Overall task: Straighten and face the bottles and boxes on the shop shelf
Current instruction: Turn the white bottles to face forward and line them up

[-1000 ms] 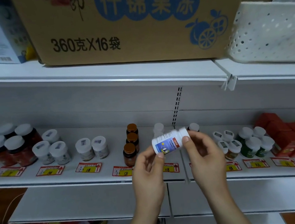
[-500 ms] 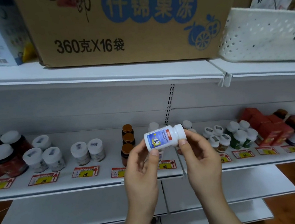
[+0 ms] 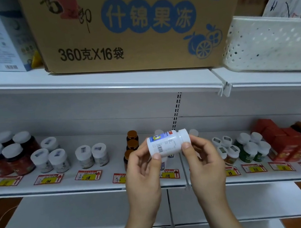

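Note:
A small white bottle lies sideways in the air in front of the middle shelf, cap to the right, its barcode side towards me. My left hand pinches its base end and my right hand pinches its cap end. Behind it stand three brown amber bottles in a row front to back. White-capped jars stand to the left, and green bottles and red boxes to the right.
A large cardboard carton and a white perforated basket sit on the top shelf. Dark red jars stand at the far left. Price tags line the shelf edge. A lower white shelf juts out below.
The bottle has been rolled between my fingers: its blue picture label now faces up and back, and the barcode side faces me. Both hands stay in about the same place.

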`<state>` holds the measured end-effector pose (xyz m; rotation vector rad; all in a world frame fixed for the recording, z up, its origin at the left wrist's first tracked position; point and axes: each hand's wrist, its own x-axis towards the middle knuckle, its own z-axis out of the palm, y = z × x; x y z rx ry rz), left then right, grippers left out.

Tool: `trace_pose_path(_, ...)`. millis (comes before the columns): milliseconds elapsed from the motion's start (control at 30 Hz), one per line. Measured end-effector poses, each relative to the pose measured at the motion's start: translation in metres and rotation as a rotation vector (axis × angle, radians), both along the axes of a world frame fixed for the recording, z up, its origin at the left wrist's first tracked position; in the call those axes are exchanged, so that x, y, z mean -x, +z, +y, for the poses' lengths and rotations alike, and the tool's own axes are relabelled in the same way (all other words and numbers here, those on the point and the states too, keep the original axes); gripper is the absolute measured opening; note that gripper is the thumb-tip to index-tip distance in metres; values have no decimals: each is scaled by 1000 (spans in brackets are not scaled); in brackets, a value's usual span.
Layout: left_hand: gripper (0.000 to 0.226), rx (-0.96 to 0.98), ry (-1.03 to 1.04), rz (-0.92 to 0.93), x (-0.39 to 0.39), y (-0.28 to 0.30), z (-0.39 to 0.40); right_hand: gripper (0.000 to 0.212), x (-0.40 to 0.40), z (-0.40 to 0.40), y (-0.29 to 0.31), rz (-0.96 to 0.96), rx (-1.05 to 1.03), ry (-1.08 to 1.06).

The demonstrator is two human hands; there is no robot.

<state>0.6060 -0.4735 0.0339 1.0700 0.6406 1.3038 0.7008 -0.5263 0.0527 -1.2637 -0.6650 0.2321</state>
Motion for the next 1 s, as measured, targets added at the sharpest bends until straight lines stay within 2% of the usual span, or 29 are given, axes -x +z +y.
trace_pose_path(167,36,34,66,103,-5,-1,0,30,-3,-4,5,-61,-2,37)
trace_pose_path(367,34,35,28,36,-10,-6,3,26,-10,-3,2,-48,72,12)
trace_pose_path(500,34,50,83,95,-12,-7,6,29,-10,-1,1,-25,67,36)
trace_pose_path(600,35,53,68,108,-13,-8,8,26,-11,0,3,-22,51,31)
trace_pose_path(767,20,-22,49,41,-14,-8,9,14,-12,3,2,-1,51,1)
trace_pose_path(900,23,16,83,76,-14,-8,13,28,-10,5,0,-29,61,35)
trace_pose_path(1000,27,23,77,105,-14,-6,12,29,-11,5,0,-32,67,32)
